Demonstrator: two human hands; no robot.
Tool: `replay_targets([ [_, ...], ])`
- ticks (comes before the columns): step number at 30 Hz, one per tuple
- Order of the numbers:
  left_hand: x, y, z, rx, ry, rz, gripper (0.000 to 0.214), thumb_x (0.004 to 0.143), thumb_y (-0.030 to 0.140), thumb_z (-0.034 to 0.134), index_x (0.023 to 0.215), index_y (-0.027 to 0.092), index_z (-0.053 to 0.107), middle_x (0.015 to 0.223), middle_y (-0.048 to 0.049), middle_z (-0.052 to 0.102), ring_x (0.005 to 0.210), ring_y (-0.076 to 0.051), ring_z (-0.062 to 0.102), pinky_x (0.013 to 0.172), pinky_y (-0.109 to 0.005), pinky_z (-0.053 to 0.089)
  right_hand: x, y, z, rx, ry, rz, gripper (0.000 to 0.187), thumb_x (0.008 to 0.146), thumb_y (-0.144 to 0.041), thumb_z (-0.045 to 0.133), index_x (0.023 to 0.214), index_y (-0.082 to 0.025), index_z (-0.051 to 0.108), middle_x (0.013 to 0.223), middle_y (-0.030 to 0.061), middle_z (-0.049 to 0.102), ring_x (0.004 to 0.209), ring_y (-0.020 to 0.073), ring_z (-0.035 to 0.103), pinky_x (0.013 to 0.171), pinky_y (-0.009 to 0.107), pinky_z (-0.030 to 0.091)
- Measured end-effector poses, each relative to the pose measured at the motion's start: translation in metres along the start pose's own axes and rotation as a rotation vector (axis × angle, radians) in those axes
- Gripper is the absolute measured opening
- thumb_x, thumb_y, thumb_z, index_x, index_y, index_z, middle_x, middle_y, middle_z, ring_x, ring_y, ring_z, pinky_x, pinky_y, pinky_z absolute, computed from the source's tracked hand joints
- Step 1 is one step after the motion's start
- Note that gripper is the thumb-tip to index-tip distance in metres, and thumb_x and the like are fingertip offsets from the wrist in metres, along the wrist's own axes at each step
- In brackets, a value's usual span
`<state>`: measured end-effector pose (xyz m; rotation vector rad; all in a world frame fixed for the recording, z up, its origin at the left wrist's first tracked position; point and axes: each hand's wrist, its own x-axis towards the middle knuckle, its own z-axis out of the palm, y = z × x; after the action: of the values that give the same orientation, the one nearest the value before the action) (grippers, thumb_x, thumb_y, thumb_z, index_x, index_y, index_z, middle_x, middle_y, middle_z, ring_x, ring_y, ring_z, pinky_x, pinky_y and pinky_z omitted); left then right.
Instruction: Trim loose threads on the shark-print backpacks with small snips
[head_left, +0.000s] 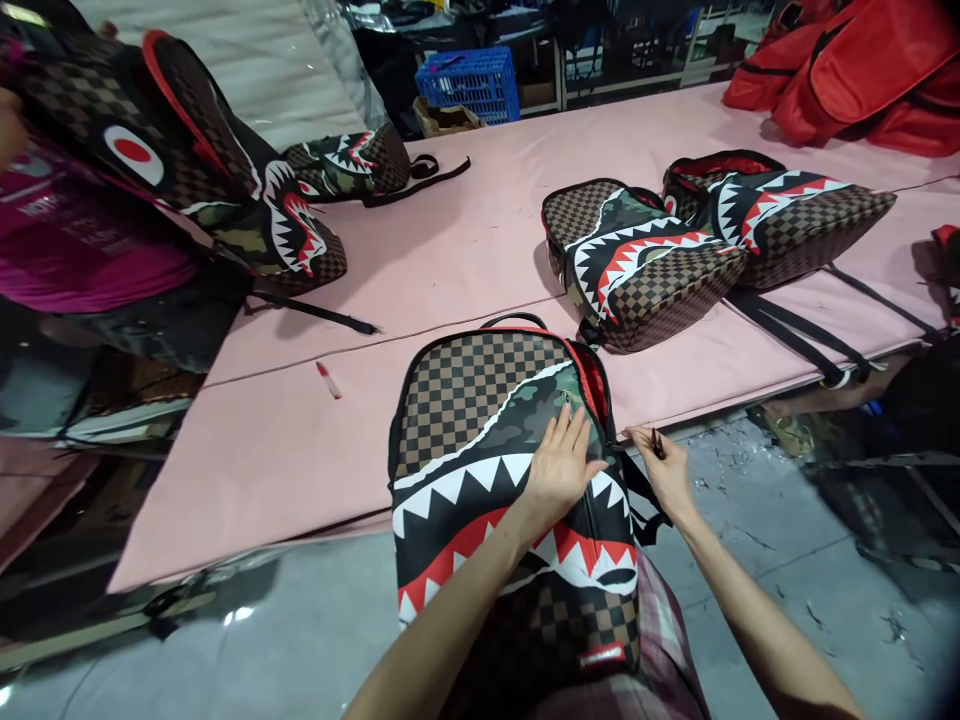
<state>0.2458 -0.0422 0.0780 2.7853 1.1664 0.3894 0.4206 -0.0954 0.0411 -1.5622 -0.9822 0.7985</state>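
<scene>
A backpack with brown checks, camouflage and a printed shark mouth leans upright between my body and the table edge. My left hand lies flat on its front panel, fingers stretched, just below a small eyelet-like mark. At the bag's right side the zipped opening is partly apart and shows red lining. My right hand is closed beside that zip, thumb and forefinger pinched close to the bag's edge. A small dark tool, which looks like thread snips, sticks out of its fingers. Whether the fingertips also hold the zip is unclear.
Two similar backpacks lie on the pink table, straps over its edge. A red-and-clear marker lies left. Another person in a magenta shirt handles a backpack. Red bags and a blue crate are farther back.
</scene>
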Motion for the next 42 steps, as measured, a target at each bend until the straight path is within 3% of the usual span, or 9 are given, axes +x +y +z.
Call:
replay_targets([
  [7,-0.02,0.012,0.011,0.048,0.049,-0.009,0.059,0.086,0.041,0.048,0.131,0.003,0.039,0.142,-0.0159,0.035,0.136,-0.028,0.02,0.108,-0.043,0.03,-0.002,0.012,0.004,0.002,-0.072,0.032,0.027,0.08,-0.04,0.055,0.087,-0.018,0.068,0.089,0.0061,0.069,0.085,0.0214,0.063,0.081,0.035,0.047],
  [14,-0.017,0.013,0.01,0.026,0.025,-0.038,0.057,0.086,0.036,0.049,0.131,0.004,0.038,0.143,-0.0148,0.034,0.136,-0.028,0.021,0.107,-0.044,0.031,-0.005,0.006,0.003,-0.053,-0.129,-0.126,0.022,0.079,-0.037,0.058,0.091,-0.022,0.069,0.093,0.0054,0.066,0.088,0.0196,0.06,0.08,0.034,0.047],
  [17,-0.035,0.028,0.007,0.004,0.022,-0.007,0.052,0.085,0.034,0.05,0.129,0.007,0.042,0.142,-0.0133,0.036,0.136,-0.029,0.018,0.106,-0.046,0.03,-0.008,0.004,0.004,-0.074,-0.147,-0.15,0.022,0.074,-0.035,0.065,0.091,-0.022,0.068,0.093,0.0047,0.064,0.089,0.0189,0.059,0.081,0.032,0.046],
  [21,-0.077,0.057,0.001,0.002,-0.056,0.175,0.048,0.087,0.039,0.047,0.129,0.016,0.044,0.144,-0.0073,0.035,0.137,-0.026,0.019,0.107,-0.047,0.027,-0.007,0.006,0.005,-0.079,-0.166,-0.039,0.02,0.072,-0.037,0.064,0.081,-0.019,0.066,0.081,0.0025,0.063,0.077,0.0173,0.058,0.072,0.029,0.045],
  [24,-0.1,0.071,-0.002,0.019,-0.127,0.185,0.055,0.086,0.047,0.045,0.131,0.017,0.041,0.146,-0.0059,0.03,0.136,-0.025,0.02,0.107,-0.043,0.028,-0.005,0.008,0.005,-0.111,-0.181,-0.042,0.021,0.074,-0.039,0.06,0.078,-0.019,0.064,0.077,0.0017,0.062,0.073,0.0165,0.056,0.07,0.028,0.044],
  [35,-0.115,0.079,0.0,-0.014,-0.054,0.227,0.057,0.083,0.044,0.052,0.126,0.007,0.046,0.141,-0.0161,0.036,0.134,-0.029,0.026,0.106,-0.041,0.03,-0.012,-0.004,0.008,-0.227,-0.12,-0.092,0.023,0.08,-0.039,0.049,0.075,-0.018,0.058,0.076,0.0031,0.06,0.069,0.0162,0.053,0.066,0.027,0.039],
  [42,-0.154,0.09,0.008,-0.106,0.038,0.367,0.044,0.089,0.044,0.042,0.114,0.01,0.055,0.132,-0.0127,0.049,0.125,-0.026,0.042,0.099,-0.036,0.041,-0.013,-0.003,0.006,-0.267,-0.11,-0.093,0.024,0.08,-0.039,0.05,0.079,-0.018,0.061,0.077,0.0034,0.062,0.07,0.0169,0.055,0.066,0.027,0.039],
])
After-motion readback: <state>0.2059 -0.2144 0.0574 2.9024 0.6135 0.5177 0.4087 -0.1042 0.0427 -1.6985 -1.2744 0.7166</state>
